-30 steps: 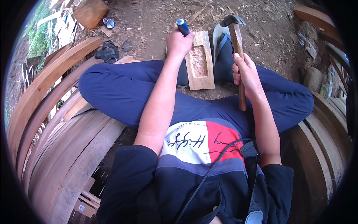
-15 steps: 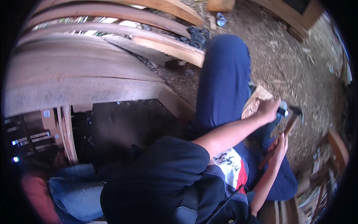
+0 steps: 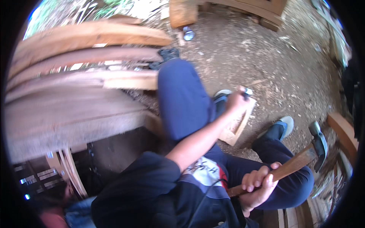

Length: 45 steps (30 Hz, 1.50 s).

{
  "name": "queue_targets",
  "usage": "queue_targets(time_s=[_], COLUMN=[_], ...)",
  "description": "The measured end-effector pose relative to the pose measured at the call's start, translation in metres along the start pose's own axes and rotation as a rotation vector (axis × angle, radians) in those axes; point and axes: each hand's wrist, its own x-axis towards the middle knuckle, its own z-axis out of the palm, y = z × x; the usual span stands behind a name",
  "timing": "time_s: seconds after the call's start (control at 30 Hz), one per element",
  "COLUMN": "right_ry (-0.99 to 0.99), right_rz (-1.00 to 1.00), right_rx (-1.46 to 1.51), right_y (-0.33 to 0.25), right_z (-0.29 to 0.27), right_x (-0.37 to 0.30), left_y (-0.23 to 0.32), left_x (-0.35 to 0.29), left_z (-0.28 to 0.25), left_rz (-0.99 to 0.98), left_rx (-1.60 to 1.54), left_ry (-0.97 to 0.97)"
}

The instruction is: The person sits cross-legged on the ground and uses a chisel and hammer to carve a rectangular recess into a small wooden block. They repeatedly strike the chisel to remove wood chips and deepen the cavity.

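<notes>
My left hand (image 3: 236, 103) is closed round a chisel (image 3: 248, 92). The dark handle and pale end of this tool stick out of the fist; its blade is hidden. Under that hand a pale piece of wood (image 3: 229, 137) lies by my feet, with what looks like a recess cut into its face. My right hand (image 3: 260, 186) grips the wooden handle of a claw hammer (image 3: 294, 165) close to my lap. The hammer's dark metal head points away to the right, well apart from the chisel.
Curved wooden boards (image 3: 95, 36) and a thick wooden slab (image 3: 72, 110) stand at the left. Wood chips litter the dirt floor (image 3: 243, 49). A wooden frame (image 3: 243, 9) is at the far side, and a timber (image 3: 342, 131) lies at the right. Another person's jeans (image 3: 78, 209) show lower left.
The hammer has swung away from the chisel's end, back toward my body and to the right. My left hand still holds the chisel over the wood. The whole view has shifted.
</notes>
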Motion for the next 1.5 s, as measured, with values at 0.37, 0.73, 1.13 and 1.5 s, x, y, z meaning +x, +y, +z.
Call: queue_targets(time_s=[0.37,0.73,1.13,1.5], right_ry=[0.411,0.361,0.279,0.319], right_rz=[0.356,0.162,-0.163,-0.067], right_rx=[0.075,-0.255,-0.285,-0.390], right_y=[-0.034,-0.061,-0.081,-0.035], right_z=[-0.026,-0.062,-0.110,-0.100], right_x=[0.090,0.111,0.039,0.040], left_y=[0.092,0.089,0.091,0.035], left_x=[0.018,-0.032,-0.064,-0.074], left_z=[0.025,0.071,0.067,0.033], left_rz=[-0.087,0.079,0.085,-0.051], left_rx=[-0.159,-0.329,-0.222,-0.009], left_ry=[-0.105,0.108,-0.162,-0.145])
